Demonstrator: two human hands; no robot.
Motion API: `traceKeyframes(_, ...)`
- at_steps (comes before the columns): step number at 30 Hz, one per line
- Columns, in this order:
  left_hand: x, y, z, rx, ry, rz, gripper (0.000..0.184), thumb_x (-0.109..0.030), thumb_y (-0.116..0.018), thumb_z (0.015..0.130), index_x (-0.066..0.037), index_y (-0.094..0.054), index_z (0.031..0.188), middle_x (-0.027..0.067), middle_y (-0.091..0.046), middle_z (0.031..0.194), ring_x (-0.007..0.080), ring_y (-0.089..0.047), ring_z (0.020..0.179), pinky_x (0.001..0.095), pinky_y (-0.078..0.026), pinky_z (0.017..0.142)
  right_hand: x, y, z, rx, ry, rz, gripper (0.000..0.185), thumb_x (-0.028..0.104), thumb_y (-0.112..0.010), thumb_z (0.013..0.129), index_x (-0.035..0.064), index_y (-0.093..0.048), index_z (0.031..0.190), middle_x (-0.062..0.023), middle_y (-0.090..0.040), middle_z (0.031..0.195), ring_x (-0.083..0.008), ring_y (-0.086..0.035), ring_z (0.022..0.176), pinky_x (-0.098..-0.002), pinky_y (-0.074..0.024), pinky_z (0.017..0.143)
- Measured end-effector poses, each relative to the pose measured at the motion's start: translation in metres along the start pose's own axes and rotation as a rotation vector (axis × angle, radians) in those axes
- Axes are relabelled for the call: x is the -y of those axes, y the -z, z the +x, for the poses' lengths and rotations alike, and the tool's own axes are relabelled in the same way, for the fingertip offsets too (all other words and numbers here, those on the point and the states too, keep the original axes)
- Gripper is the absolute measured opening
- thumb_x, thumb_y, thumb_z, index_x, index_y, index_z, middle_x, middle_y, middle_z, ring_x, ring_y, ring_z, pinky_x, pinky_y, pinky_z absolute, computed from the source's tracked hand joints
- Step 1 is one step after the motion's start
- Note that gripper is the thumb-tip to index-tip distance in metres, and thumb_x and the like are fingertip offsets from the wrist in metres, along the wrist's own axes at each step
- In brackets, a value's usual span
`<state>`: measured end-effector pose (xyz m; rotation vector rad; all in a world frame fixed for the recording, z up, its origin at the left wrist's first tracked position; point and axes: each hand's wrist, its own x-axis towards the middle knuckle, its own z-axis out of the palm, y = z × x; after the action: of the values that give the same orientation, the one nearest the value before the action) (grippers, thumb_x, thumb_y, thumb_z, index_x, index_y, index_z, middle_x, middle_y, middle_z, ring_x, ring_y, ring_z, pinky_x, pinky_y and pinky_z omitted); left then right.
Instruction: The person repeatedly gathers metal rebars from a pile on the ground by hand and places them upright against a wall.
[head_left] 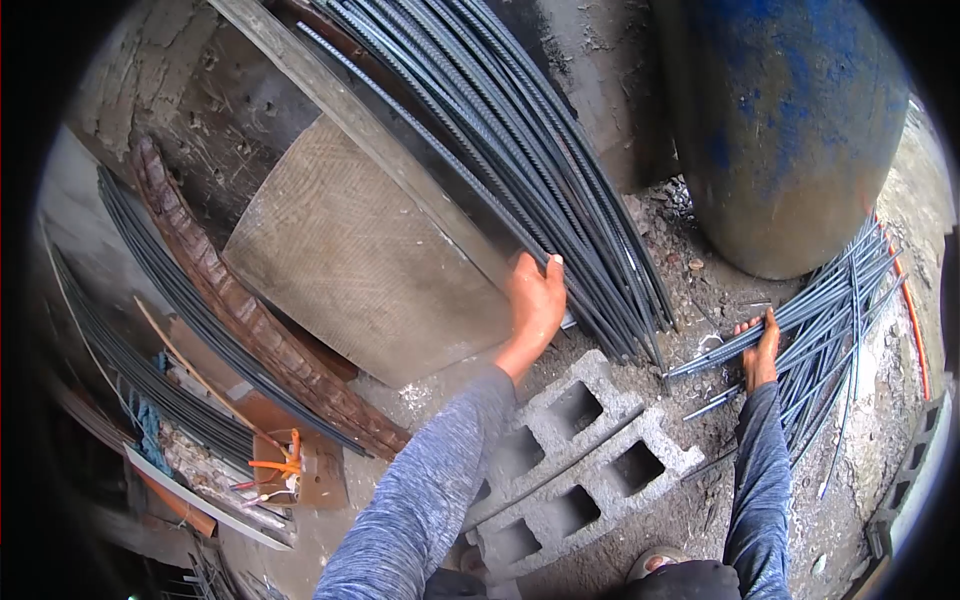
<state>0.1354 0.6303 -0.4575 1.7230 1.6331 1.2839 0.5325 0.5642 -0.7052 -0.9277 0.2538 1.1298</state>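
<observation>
My left hand (pixel 535 305) is closed around a long steel rebar (pixel 430 140), close to its lower end. That bar runs along the left side of a thick bundle of long rebars (pixel 540 150). Over on the right, my right hand (pixel 762 352) is closed on a bunch of short rebar pieces (pixel 715 357), its thumb on top and fingertips showing on the far side. More short pieces (pixel 815 375) lie crossed in a loose pile beside and beyond this hand. Concrete hollow blocks (pixel 600 505) sit on the ground between my forearms, with a bar lying across them.
A large blue-stained cylinder (pixel 790 130) stands behind the short pieces. At the left are a wooden board (pixel 370 250), a long timber beam (pixel 400 130) and more long bars (pixel 190 290). An orange object (pixel 283 460) rests near cardboard. Another block (pixel 910 470) is at far right.
</observation>
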Motion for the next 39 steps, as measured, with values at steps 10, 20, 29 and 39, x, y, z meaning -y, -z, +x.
traceKeyframes(10,-0.026,-0.01,0.013,0.238,-0.048,-0.047,0.02,-0.014,-0.067,0.1,0.005,-0.065,0.106,0.0066,-0.069,0.08,0.0108,-0.065,0.064,0.0278,-0.058,0.049,-0.002,-0.002,-0.003,-0.035,0.014,-0.005,0.041,0.05,-0.07,0.094,0.0141,-0.055,0.08,-0.0031,-0.054,0.069,-0.0248,-0.055,0.066,-0.0454,-0.0527,0.074)
traceKeyframes(20,-0.1,-0.003,0.05,0.157,-0.103,-0.143,0.026,-0.015,-0.07,0.097,0.007,-0.061,0.085,0.0088,-0.065,0.069,0.0146,-0.065,0.055,0.0298,-0.058,0.049,-0.001,-0.005,-0.016,-0.034,0.01,-0.013,0.039,0.044,-0.062,0.101,0.0132,-0.053,0.078,-0.0036,-0.054,0.068,-0.0237,-0.054,0.064,-0.047,-0.0544,0.071)
traceKeyframes(29,-0.084,-0.043,0.057,0.101,-0.071,0.239,0.027,-0.016,-0.068,0.097,0.007,-0.061,0.085,0.0226,-0.071,0.077,0.0271,-0.074,0.066,0.0389,-0.057,0.056,0.002,-0.008,-0.027,0.025,0.009,-0.003,0.038,0.041,-0.058,0.103,0.0115,-0.053,0.08,-0.0044,-0.053,0.067,-0.0235,-0.054,0.062,-0.045,-0.054,0.067)
traceKeyframes(39,-0.065,-0.057,0.068,0.208,0.199,0.039,0.022,-0.012,-0.064,0.098,0.006,-0.065,0.111,0.0239,-0.072,0.1,0.0325,-0.071,0.098,0.0425,-0.052,0.089,-0.005,0.004,-0.012,-0.024,0.007,0.011,0.041,0.049,-0.068,0.096,0.0144,-0.055,0.078,-0.0035,-0.056,0.071,-0.025,-0.056,0.065,-0.0464,-0.0539,0.068)
